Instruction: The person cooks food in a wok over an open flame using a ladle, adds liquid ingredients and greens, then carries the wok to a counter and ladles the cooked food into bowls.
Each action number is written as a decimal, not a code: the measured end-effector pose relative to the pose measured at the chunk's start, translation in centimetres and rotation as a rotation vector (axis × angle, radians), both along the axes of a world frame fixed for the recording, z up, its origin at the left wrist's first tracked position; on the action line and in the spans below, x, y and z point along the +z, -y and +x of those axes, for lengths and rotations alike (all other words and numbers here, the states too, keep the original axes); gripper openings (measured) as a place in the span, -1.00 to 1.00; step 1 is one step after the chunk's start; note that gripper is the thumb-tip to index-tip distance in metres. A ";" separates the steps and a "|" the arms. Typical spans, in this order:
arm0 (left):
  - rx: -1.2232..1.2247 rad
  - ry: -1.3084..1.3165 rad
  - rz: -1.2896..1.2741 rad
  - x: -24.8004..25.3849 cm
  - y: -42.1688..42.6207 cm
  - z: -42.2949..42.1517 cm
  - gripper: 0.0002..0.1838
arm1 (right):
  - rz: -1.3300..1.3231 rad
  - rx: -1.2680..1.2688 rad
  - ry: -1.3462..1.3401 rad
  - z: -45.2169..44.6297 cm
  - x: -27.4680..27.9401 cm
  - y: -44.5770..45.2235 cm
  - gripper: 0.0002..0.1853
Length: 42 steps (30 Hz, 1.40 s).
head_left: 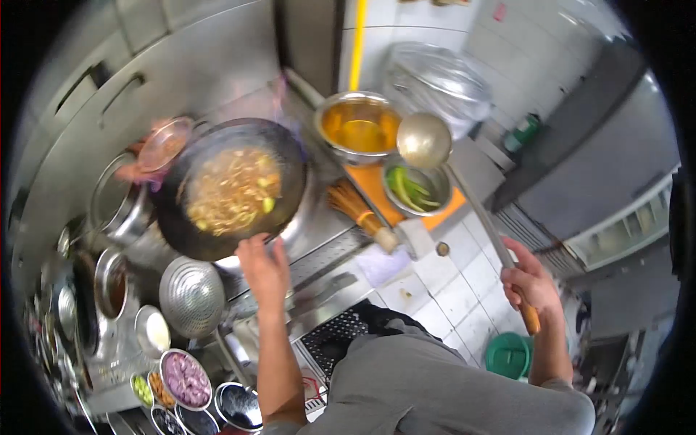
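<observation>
Stir-fry (pixel 233 190) seemingly being cooked upper left, wok (pixel 174 217) gripped by left hand (pixel 262 272), ladle (pixel 424 141) by right hand (pixel 533 279), so steady tossing's probably needed next.

We see white wall tiles (pixel 518 61), a shiny steel panel (pixel 210 51) at left, pale square floor tiles (pixel 453 293) and a grey cabinet (pixel 623 145) at right.

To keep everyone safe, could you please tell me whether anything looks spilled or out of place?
A yellowish spot marks the white floor tiles, perhaps a spill. A small brownish round thing also stands out there; it's too small to tell whether it's dropped or a fixture.
</observation>
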<state>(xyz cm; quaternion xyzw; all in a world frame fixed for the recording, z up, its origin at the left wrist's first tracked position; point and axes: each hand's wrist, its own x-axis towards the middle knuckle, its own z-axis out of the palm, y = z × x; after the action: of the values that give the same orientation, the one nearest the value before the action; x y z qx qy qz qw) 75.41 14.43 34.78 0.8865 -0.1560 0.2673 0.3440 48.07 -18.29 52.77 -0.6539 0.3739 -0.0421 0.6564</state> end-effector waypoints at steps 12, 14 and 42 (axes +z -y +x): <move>-0.055 -0.102 -0.003 0.0 -0.8 -0.4 -0.68 | -0.210 0.141 -0.250 0.1 -4.8 1.0 -0.24; -0.052 -0.109 -0.002 0.0 -0.9 -0.4 -0.67 | -0.196 0.143 -0.262 0.1 -4.9 1.2 -0.23; -0.049 -0.297 -0.121 3.4 -1.9 -13.4 -0.32 | -0.271 0.858 0.117 25.8 -10.7 -7.4 -0.32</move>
<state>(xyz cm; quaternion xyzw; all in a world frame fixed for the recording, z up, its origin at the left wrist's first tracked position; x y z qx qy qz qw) 62.00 16.31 38.13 0.8898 -0.1085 0.1338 0.4226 73.87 -10.87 42.08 -0.8262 0.0225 0.1484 0.5431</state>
